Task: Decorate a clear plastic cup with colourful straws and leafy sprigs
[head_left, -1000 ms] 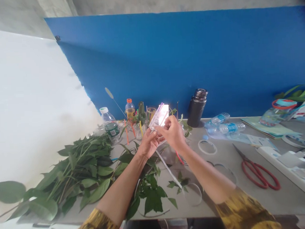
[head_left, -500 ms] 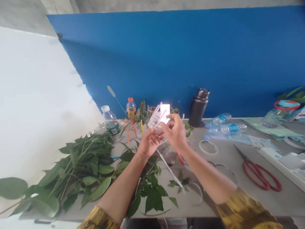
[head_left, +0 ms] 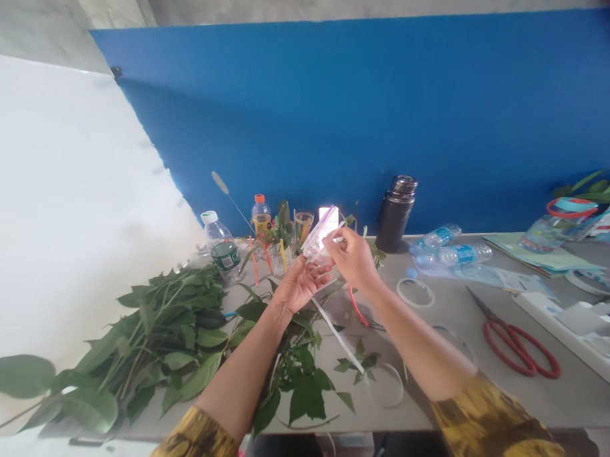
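My left hand [head_left: 301, 282] is closed, palm up, around the lower end of a clear plastic piece [head_left: 313, 245] with pink-purple strips along it; whether it is part of a bottle I cannot tell. My right hand [head_left: 353, 255] pinches at the piece's right side, thumb and fingertips together near a pale strip. Glare hides what exactly lies between those fingertips. A bright white rectangle [head_left: 328, 218] glows behind the piece. Below the hands, a white strip [head_left: 339, 337] slants across the table among leafy vine sprigs [head_left: 308, 392].
Leafy branches [head_left: 163, 340] are heaped at left. A green-labelled bottle [head_left: 221, 248], an orange-capped bottle [head_left: 261, 217] and a black thermos [head_left: 397, 212] stand at the back. Red-handled scissors [head_left: 519, 344], a tape roll [head_left: 415, 292], lying bottles [head_left: 463, 255] and a power strip [head_left: 579, 332] occupy the right.
The plastic piece has tilted and turned slightly to the right between my hands. My right hand's fingers have drawn in closer together at its side; the left keeps its hold.
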`<state>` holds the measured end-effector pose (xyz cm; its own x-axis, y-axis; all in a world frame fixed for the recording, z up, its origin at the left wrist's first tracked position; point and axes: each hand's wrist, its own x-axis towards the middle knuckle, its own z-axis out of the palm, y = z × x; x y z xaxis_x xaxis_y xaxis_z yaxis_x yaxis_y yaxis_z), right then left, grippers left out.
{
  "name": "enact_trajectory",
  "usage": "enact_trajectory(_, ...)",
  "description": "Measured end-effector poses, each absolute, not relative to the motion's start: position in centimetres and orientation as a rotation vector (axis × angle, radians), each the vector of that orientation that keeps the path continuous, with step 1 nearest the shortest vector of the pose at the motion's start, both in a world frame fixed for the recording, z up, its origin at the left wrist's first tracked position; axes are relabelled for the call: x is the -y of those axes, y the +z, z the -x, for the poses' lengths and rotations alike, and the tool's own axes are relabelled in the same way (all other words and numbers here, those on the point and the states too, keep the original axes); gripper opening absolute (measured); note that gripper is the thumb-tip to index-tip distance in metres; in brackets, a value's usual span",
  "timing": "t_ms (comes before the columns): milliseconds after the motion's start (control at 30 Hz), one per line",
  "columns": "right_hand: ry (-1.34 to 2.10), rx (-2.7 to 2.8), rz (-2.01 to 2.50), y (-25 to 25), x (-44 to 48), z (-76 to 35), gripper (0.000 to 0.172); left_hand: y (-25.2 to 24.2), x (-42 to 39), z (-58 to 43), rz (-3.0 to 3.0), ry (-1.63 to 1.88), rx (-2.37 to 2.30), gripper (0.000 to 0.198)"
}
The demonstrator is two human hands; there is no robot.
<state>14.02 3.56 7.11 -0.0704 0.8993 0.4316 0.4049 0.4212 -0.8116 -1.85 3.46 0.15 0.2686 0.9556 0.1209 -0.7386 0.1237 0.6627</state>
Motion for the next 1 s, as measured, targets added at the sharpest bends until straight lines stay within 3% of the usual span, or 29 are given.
enact_trajectory(333,0.617,1.682,1.164,7.14,-3.73,-14.08,0.028,-0.14,-3.65,1.73,-0.801,1.349,-0.454,0.053)
enact_trajectory(1000,0.611,1.726,1.194,7.29,-3.55,-14.09,0.027,-0.15,-3.72,1.74,-0.797,1.399,-0.474,0.047)
